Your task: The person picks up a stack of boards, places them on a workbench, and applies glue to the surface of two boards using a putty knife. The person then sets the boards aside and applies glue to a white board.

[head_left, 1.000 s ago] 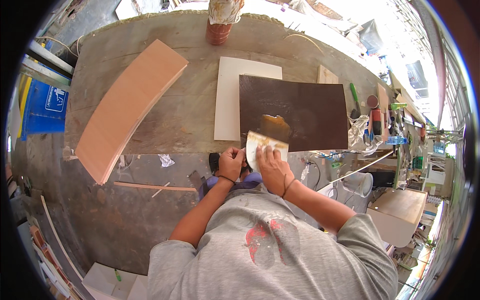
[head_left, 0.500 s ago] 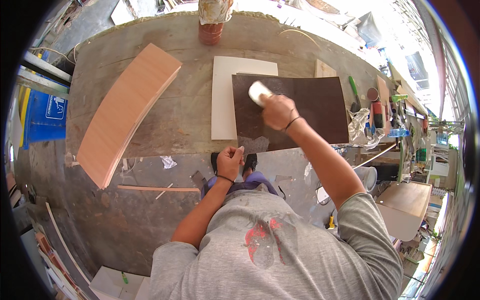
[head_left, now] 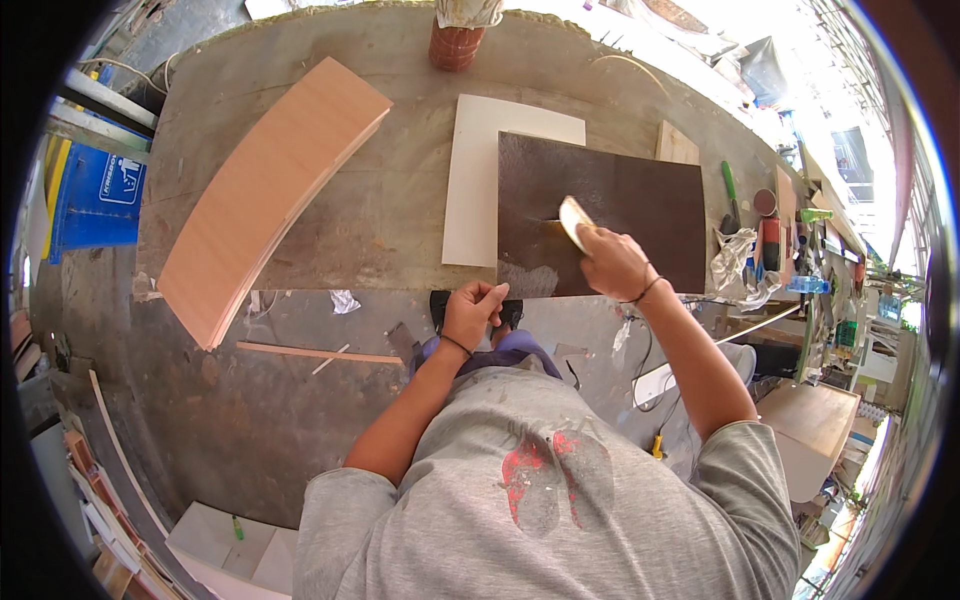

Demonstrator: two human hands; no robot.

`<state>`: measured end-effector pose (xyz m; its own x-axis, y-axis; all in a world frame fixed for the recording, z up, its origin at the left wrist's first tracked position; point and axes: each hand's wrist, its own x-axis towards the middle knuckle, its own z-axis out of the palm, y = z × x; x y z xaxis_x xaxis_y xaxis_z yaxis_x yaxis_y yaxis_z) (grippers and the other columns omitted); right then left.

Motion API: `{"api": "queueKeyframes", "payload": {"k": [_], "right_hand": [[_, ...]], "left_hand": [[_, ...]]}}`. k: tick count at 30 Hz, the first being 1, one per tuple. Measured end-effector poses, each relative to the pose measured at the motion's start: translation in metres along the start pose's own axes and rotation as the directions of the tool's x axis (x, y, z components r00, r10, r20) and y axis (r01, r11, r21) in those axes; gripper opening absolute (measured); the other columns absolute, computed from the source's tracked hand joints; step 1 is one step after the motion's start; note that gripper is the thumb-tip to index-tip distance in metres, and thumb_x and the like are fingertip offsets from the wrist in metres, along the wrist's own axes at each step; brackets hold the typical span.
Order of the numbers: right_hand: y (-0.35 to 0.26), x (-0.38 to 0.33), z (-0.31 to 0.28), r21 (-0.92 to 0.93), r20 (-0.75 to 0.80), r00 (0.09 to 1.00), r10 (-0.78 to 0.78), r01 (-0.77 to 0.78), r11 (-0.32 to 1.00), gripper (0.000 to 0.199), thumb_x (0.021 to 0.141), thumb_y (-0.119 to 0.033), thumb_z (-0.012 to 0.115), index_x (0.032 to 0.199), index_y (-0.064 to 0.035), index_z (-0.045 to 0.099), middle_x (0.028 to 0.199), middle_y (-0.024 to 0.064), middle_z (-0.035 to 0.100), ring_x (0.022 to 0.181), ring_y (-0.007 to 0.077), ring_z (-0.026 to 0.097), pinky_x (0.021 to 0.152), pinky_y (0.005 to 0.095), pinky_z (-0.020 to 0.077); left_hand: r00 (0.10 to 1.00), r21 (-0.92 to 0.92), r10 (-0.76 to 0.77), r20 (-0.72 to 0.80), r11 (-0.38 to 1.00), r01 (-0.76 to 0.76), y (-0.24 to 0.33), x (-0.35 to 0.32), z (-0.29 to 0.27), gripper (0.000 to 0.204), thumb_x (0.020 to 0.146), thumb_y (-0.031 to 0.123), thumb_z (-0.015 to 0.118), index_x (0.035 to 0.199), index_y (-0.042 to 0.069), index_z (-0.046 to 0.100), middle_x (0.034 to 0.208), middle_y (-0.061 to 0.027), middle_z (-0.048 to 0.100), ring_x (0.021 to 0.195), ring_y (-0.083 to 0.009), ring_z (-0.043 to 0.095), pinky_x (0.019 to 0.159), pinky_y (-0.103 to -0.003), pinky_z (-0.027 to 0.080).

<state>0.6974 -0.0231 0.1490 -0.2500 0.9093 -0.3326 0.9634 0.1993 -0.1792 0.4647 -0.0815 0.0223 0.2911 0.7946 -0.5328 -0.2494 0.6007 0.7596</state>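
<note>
A dark brown sheet (head_left: 640, 200) lies on the workbench, overlapping a white panel (head_left: 472, 190). Its surface has a wet-looking sheen, and a paler greyish patch shows by the near left corner. My right hand (head_left: 617, 265) grips a pale, flat spreader (head_left: 573, 222), its blade tilted over the middle of the sheet. At the sheet's near left corner, my left hand (head_left: 474, 316) is closed, thumb and fingers pinching the corner. Most of that hand's fingertips are hidden under the thumb.
Curved, stacked wooden strips (head_left: 275, 190) overhang the bench's left front. A reddish-brown container (head_left: 455, 45) stands at the far edge. To the right lie a green-handled tool (head_left: 729, 182), crumpled plastic (head_left: 733, 255) and a clear bottle (head_left: 808, 285). A blue bin (head_left: 97, 205) stands left.
My right hand has drawn the spreader nearer to me and rightward across the brown sheet. My left hand stays at the near left corner. The whole view has shifted slightly.
</note>
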Motion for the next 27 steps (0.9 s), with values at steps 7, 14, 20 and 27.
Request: {"api": "queueKeyframes", "payload": {"k": [7, 14, 20, 27], "right_hand": [[-0.069, -0.003, 0.004, 0.111, 0.148, 0.984, -0.1, 0.084, 0.99, 0.038, 0.074, -0.009, 0.057, 0.11, 0.0022, 0.053, 0.087, 0.0257, 0.063, 0.078, 0.0426, 0.063, 0.071, 0.0488, 0.0505], [-0.099, -0.019, 0.015, 0.099, 0.12, 0.965, -0.233, 0.222, 0.97, 0.041, 0.075, -0.011, 0.058, 0.112, 0.0057, 0.054, 0.085, 0.0215, 0.065, 0.071, 0.0379, 0.066, 0.062, 0.0441, 0.0533], [-0.11, -0.027, 0.019, 0.113, 0.163, 0.962, -0.22, 0.203, 0.973, 0.043, 0.078, -0.013, 0.058, 0.117, 0.0053, 0.051, 0.087, 0.0218, 0.064, 0.078, 0.0375, 0.065, 0.067, 0.0446, 0.0521], [-0.108, -0.038, 0.029, 0.111, 0.054, 0.959, -0.28, 0.272, 0.956, 0.041, 0.079, -0.008, 0.053, 0.118, 0.0051, 0.051, 0.083, 0.0222, 0.065, 0.073, 0.0369, 0.066, 0.063, 0.044, 0.0527]], "left_hand": [[0.998, -0.071, 0.064, -0.028, 0.995, -0.066, 0.017, 0.013, -0.034, 0.03, 0.096, 0.031, 0.056, 0.086, 0.005, 0.064, 0.069, 0.002, 0.061, 0.057, -0.0043, 0.054, 0.05, -0.02, 0.041], [0.979, 0.222, 0.206, -0.003, 0.954, -0.2, 0.065, 0.062, -0.021, 0.032, 0.097, 0.031, 0.052, 0.1, 0.003, 0.066, 0.078, 0.0002, 0.064, 0.07, -0.0088, 0.061, 0.062, -0.023, 0.048], [0.981, 0.339, 0.194, 0.009, 0.922, -0.186, 0.07, 0.088, -0.004, 0.027, 0.093, 0.028, 0.058, 0.097, 0.003, 0.067, 0.076, -0.0002, 0.064, 0.068, -0.0091, 0.061, 0.059, -0.024, 0.049], [0.991, 0.233, 0.129, -0.027, 0.965, -0.119, 0.066, 0.095, -0.001, 0.021, 0.092, 0.022, 0.061, 0.091, 0.002, 0.067, 0.07, -0.0009, 0.062, 0.06, -0.0086, 0.059, 0.054, -0.024, 0.048]]}}
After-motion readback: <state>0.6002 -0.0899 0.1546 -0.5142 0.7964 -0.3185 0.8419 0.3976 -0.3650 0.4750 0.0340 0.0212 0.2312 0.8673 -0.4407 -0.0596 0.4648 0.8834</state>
